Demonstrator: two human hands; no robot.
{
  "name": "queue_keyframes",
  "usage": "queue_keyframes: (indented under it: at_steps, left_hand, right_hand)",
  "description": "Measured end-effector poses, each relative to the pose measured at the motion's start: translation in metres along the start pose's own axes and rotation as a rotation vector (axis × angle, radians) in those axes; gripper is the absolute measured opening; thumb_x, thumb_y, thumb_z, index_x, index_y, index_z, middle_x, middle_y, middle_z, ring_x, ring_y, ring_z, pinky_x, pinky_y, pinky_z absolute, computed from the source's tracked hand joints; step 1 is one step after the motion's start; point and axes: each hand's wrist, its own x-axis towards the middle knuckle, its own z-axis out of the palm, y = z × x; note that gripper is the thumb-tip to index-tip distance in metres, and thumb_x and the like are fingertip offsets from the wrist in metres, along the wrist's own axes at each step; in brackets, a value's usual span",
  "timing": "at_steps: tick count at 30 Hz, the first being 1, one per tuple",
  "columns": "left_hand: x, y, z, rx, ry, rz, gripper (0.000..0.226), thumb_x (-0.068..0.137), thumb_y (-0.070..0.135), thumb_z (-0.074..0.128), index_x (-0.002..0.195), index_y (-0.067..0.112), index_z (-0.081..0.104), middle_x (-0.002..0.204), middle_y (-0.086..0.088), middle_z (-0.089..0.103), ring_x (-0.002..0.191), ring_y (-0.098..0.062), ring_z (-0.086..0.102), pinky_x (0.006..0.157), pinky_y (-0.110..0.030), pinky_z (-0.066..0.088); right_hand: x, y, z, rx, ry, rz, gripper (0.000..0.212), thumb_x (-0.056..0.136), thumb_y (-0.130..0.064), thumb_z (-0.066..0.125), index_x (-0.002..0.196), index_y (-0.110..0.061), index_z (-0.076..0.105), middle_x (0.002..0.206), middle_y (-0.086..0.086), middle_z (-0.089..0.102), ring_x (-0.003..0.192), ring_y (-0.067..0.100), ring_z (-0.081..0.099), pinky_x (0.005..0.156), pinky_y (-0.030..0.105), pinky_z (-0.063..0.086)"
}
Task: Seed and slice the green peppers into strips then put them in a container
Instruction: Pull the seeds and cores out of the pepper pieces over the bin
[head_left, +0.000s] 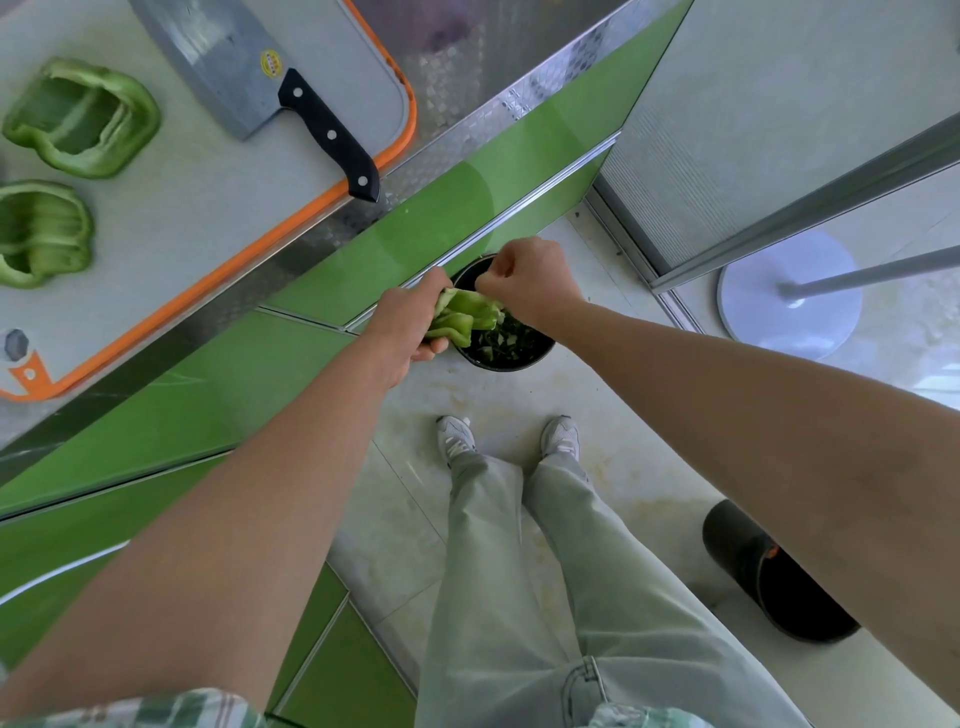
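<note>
Both arms: stretched forward and down over a black bin on the floor.
Left hand: clamped around a green pepper piece, held above the bin.
Right hand: fingers curled at the piece's upper edge; grip cannot be told.
Desk: cutting board carrying two hollowed pepper halves and a cleaver.
</note>
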Motion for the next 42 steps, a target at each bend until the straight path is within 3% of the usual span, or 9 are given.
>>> queue_keyframes:
  at_steps: [3, 6, 9, 14, 24, 30, 35, 39, 42]
  left_hand:
    - [0.003, 0.002, -0.003, 0.018, 0.017, -0.005, 0.03, 0.088, 0.032, 0.05, 0.066, 0.012, 0.049, 0.056, -0.005, 0.05, 0.041, -0.016, 0.042, 0.033, -0.013, 0.023]
    - [0.005, 0.002, -0.005, 0.045, 0.044, -0.025, 0.028, 0.086, 0.033, 0.051, 0.068, 0.012, 0.048, 0.057, -0.005, 0.051, 0.042, -0.017, 0.043, 0.033, -0.014, 0.023]
    - [0.006, 0.001, -0.003, 0.066, 0.073, -0.029, 0.029, 0.088, 0.034, 0.051, 0.069, 0.012, 0.049, 0.058, -0.006, 0.052, 0.042, -0.017, 0.042, 0.033, -0.013, 0.022]
    - [0.005, 0.002, 0.003, 0.08, 0.075, -0.025, 0.024, 0.088, 0.031, 0.053, 0.077, 0.01, 0.049, 0.065, -0.009, 0.054, 0.043, -0.017, 0.042, 0.032, -0.012, 0.022]
    - [0.004, 0.001, 0.006, 0.084, 0.071, -0.021, 0.02, 0.085, 0.029, 0.053, 0.081, 0.009, 0.049, 0.069, -0.011, 0.052, 0.044, -0.017, 0.04, 0.034, -0.013, 0.023]
    - [0.002, 0.002, 0.007, 0.05, 0.065, -0.018, 0.023, 0.086, 0.027, 0.054, 0.072, 0.01, 0.047, 0.065, -0.008, 0.051, 0.044, -0.016, 0.041, 0.033, -0.012, 0.023]
    - [0.003, 0.003, 0.005, 0.04, 0.044, -0.018, 0.026, 0.088, 0.028, 0.053, 0.07, 0.01, 0.047, 0.06, -0.006, 0.05, 0.041, -0.015, 0.042, 0.032, -0.013, 0.024]
    - [0.008, 0.001, -0.001, 0.065, 0.066, -0.044, 0.029, 0.087, 0.034, 0.052, 0.075, 0.009, 0.049, 0.062, -0.007, 0.051, 0.043, -0.018, 0.042, 0.032, -0.013, 0.024]
    - [0.008, -0.002, -0.004, 0.075, 0.055, -0.045, 0.03, 0.088, 0.035, 0.051, 0.075, 0.009, 0.049, 0.061, -0.008, 0.051, 0.042, -0.018, 0.042, 0.033, -0.014, 0.022]
  right_hand:
    - [0.006, 0.015, -0.002, 0.095, -0.031, 0.14, 0.029, 0.092, -0.027, 0.057, 0.069, -0.009, 0.058, 0.066, 0.005, 0.057, 0.056, 0.014, 0.048, 0.054, 0.024, 0.047]
    - [0.005, 0.019, -0.01, 0.106, -0.073, 0.086, 0.014, 0.091, -0.02, 0.059, 0.096, -0.012, 0.07, 0.088, 0.0, 0.067, 0.075, 0.012, 0.059, 0.075, 0.026, 0.051]
    - [0.001, 0.01, -0.012, 0.209, -0.14, -0.017, 0.019, 0.092, -0.026, 0.058, 0.101, -0.014, 0.07, 0.087, -0.003, 0.07, 0.072, 0.005, 0.06, 0.078, 0.025, 0.051]
    - [-0.001, -0.004, -0.005, -0.067, -0.147, -0.227, 0.014, 0.083, -0.025, 0.063, 0.09, -0.018, 0.072, 0.085, -0.008, 0.068, 0.081, 0.008, 0.065, 0.08, 0.026, 0.055]
    - [-0.007, -0.01, 0.0, -0.263, -0.102, -0.298, 0.019, 0.082, -0.017, 0.056, 0.089, -0.014, 0.073, 0.085, -0.001, 0.072, 0.078, 0.015, 0.066, 0.078, 0.03, 0.055]
    - [-0.007, -0.012, 0.001, -0.292, -0.1, -0.27, 0.019, 0.082, -0.02, 0.057, 0.09, -0.01, 0.072, 0.081, 0.003, 0.07, 0.074, 0.018, 0.063, 0.072, 0.03, 0.054]
    - [-0.001, 0.003, 0.002, 0.002, -0.004, 0.04, 0.025, 0.083, -0.02, 0.061, 0.061, -0.016, 0.05, 0.061, -0.005, 0.045, 0.055, 0.009, 0.04, 0.045, 0.015, 0.029]
    - [0.002, 0.015, -0.001, 0.123, -0.013, 0.105, 0.025, 0.088, -0.025, 0.06, 0.078, -0.003, 0.065, 0.073, 0.011, 0.065, 0.063, 0.017, 0.054, 0.064, 0.033, 0.056]
    - [0.002, 0.016, -0.004, 0.115, -0.033, 0.037, 0.012, 0.091, -0.022, 0.058, 0.089, -0.012, 0.065, 0.085, 0.003, 0.065, 0.074, 0.014, 0.057, 0.067, 0.026, 0.047]
